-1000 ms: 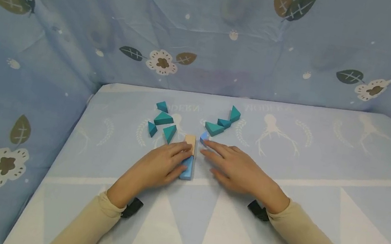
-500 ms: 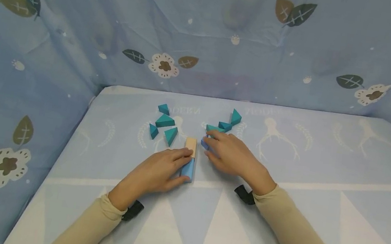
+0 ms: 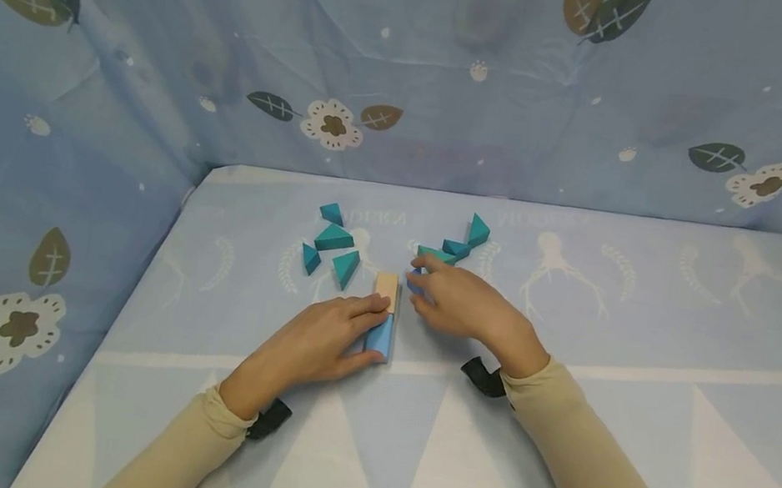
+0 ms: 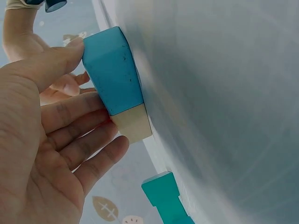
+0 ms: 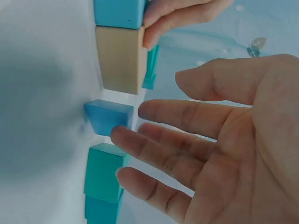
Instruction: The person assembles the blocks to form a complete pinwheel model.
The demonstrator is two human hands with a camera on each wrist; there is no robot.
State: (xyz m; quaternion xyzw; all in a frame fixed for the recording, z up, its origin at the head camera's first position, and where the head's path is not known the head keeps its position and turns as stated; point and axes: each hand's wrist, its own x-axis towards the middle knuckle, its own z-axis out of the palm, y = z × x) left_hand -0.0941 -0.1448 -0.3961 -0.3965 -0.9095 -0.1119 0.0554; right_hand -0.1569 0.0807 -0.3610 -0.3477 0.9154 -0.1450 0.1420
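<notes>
A blue block and a pale wooden block lie end to end at the table's middle. My left hand rests along their left side. Its thumb touches the near end of the blue block, and its fingertips are at the joint with the wooden block. To the right, my right hand reaches over a small blue block with fingers extended. The fingertips are right at that block's side, and its thumb stands apart from it.
Several teal triangular blocks lie loosely at the back left. More teal triangular blocks form a slanting row at the back right, beside my right fingers. A patterned cloth covers the table. A blue curtain hangs behind.
My right hand has moved forward and slightly left, bringing its fingers over the small blue block. My left hand stays at the blue and wooden blocks, with its thumb shifted to the blue block's near end.
</notes>
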